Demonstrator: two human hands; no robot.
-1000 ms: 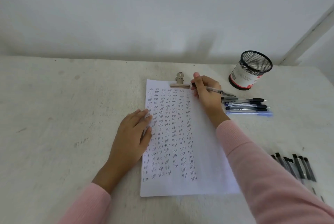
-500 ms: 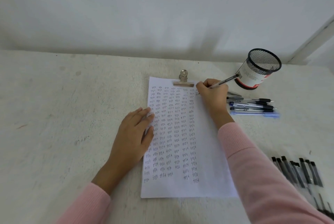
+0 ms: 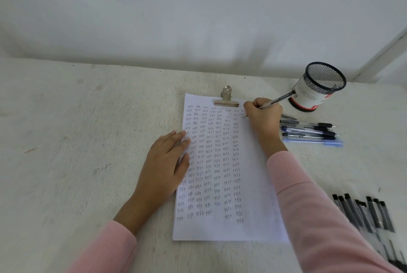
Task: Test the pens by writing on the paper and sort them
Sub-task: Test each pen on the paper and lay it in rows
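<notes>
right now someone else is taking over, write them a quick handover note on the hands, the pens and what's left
Right hand: shut on a pen, tip on the paper near its top right, by the clip.
Left hand: flat and open, fingers pinning the paper's left edge.
Done: the paper carries columns of "test"; a group of pens lies right of the writing hand, below the mesh cup, which looks empty.
Left: finish this pen's test and sort it; a row of black pens at the lower right probably still awaits testing.

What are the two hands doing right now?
Left hand: open, flat on the paper.
Right hand: closed around a pen, tip at the paper.
</notes>
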